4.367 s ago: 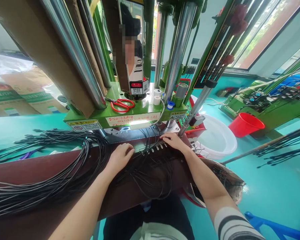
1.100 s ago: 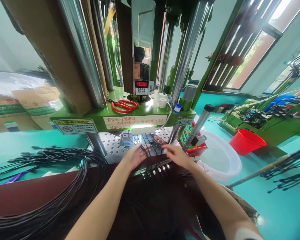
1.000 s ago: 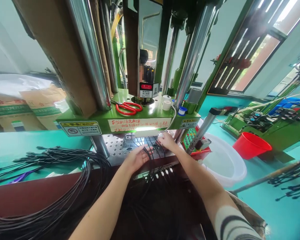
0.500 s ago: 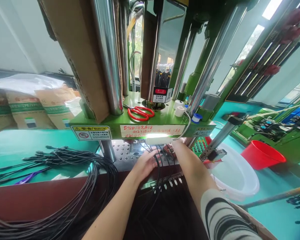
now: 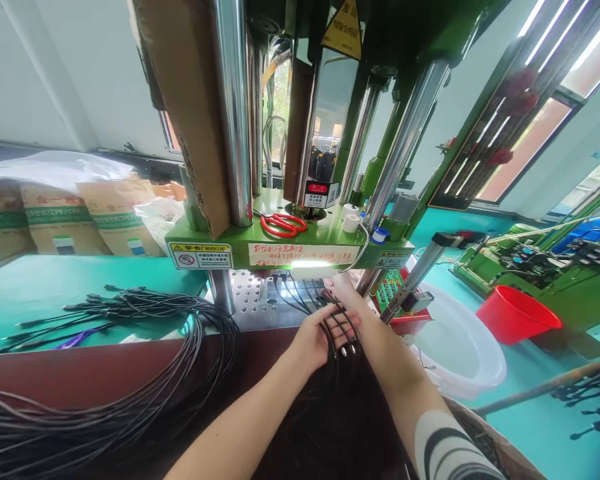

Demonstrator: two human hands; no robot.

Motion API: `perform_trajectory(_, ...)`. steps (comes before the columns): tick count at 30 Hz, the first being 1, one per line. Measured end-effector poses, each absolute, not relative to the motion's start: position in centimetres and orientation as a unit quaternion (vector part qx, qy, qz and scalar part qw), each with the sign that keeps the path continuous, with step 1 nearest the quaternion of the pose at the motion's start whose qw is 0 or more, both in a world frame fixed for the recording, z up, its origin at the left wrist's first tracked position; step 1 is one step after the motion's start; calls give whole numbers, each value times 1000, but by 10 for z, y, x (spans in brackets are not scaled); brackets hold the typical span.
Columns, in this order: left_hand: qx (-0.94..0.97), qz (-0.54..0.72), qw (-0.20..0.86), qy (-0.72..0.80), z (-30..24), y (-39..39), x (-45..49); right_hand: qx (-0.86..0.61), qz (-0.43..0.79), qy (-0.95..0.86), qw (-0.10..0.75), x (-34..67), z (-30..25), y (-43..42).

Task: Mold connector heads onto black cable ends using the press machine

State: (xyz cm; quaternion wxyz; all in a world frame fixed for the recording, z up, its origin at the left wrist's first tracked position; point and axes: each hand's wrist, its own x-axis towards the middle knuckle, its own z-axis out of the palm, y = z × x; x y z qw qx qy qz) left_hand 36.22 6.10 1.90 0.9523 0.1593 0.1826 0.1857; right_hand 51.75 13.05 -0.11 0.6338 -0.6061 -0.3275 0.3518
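My left hand (image 5: 318, 335) is closed round a bunch of thin black cables (image 5: 341, 333) whose metal plug ends hang just past its fingers. My right hand (image 5: 341, 291) reaches forward under the green press plate (image 5: 260, 245), over the perforated metal bed (image 5: 250, 305), touching the far ends of the same cables. Its fingers are partly hidden, so their grip is unclear. A large bundle of black cables (image 5: 130, 407) lies over the dark red bench edge at my left.
Red scissors (image 5: 282, 225), small tape rolls (image 5: 350, 219) and steel columns (image 5: 233, 107) sit on the press. A white basin (image 5: 463, 353) and red bucket (image 5: 517, 317) stand at right. Paper sacks (image 5: 80, 213) line the left. Loose cables (image 5: 110, 308) lie on the teal floor.
The fixture bar with its row of plugs has gone from in front of me. My left hand has gathered the cables into a bunch and pulled them back; my right hand reaches deeper under the plate.
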Motion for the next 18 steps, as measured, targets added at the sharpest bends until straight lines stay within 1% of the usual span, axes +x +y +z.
perform_trajectory(5, 96, 169, 958, 213, 35, 23, 346, -592, 354, -291, 663, 506, -1, 103)
perform_trajectory(10, 22, 166, 971, 172, 32, 9, 317, -588, 337, -269, 684, 490, 5, 85)
perform_trajectory(12, 34, 147, 974, 169, 26, -6, 305, -593, 329, -258, 688, 484, 5, 82)
perform_trajectory(15, 103, 84, 976, 170, 16, -38, 281, -599, 330, -253, 685, 481, 4, 77)
perform_trajectory(18, 164, 59, 978, 117, 17, -54, 249, -600, 327, -265, 680, 486, 2, 69)
